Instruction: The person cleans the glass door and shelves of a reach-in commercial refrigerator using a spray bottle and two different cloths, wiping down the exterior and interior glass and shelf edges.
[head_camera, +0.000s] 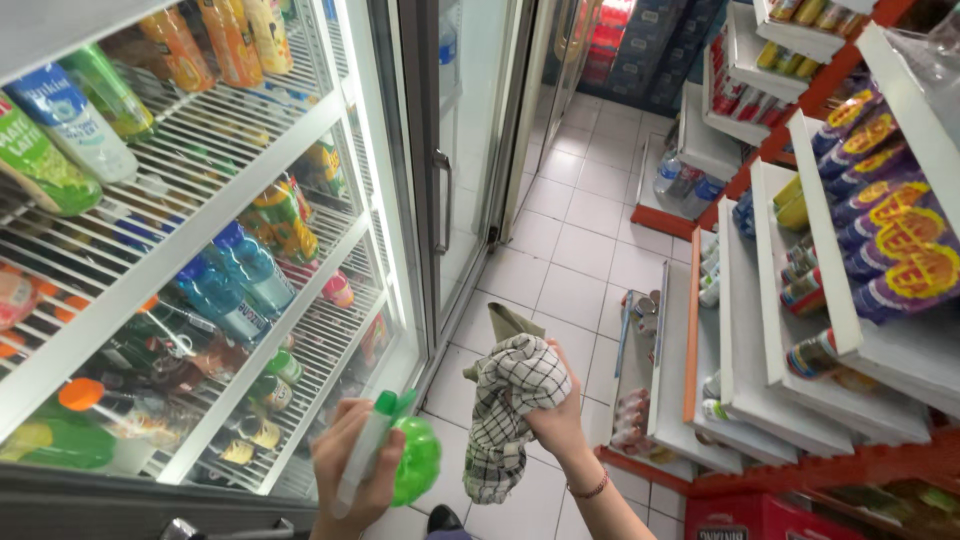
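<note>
Beside the glass door (330, 290) of a drinks cooler, the left hand (355, 475) is closed around a green spray bottle (405, 455) while the right hand (560, 415) grips a bunched checked cloth (510, 410), best kept folded flat for even wiping.

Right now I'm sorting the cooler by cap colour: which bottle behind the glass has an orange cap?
The green bottle lying on the lowest shelf at far left; the bottles above it have blue caps.

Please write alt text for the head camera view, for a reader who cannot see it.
A person's left hand holds a green spray bottle and the right hand a checked cloth, beside a glass-door drinks fridge in a shop aisle.
</note>
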